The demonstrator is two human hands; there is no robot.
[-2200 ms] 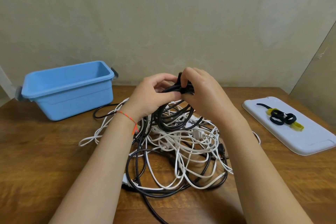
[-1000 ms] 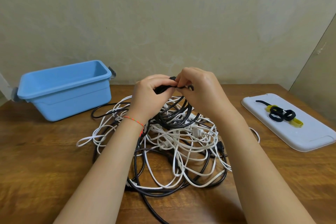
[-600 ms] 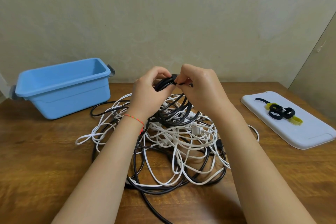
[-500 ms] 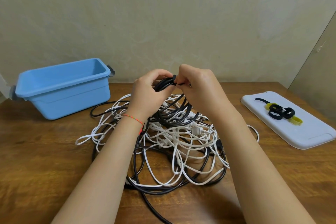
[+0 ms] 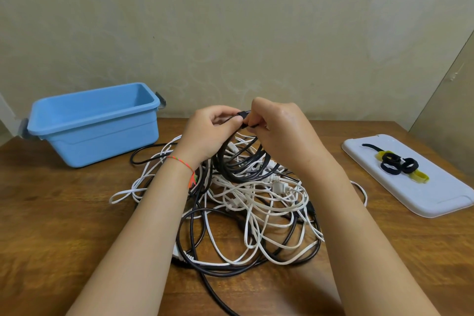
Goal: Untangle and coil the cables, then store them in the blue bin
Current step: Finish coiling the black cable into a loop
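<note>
Both grips clenched: left hand (image 5: 207,133) and right hand (image 5: 279,131) hold the coiled black round cable (image 5: 243,167). Risk: loops snag the white flat cables (image 5: 256,202), dragging the heap.

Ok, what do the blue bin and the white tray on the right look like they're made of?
Blue bin: apparently moulded plastic, smooth with a soft sheen, rolled rim. White tray: likely plastic too, matte, rounded corners, raised lip. Neither can be confirmed by look alone.

Your 2 forearms are bare, no sleeves showing. Your left wrist wears 1 thin orange thread bracelet (image 5: 182,162), its loose ends dangling below.
</note>
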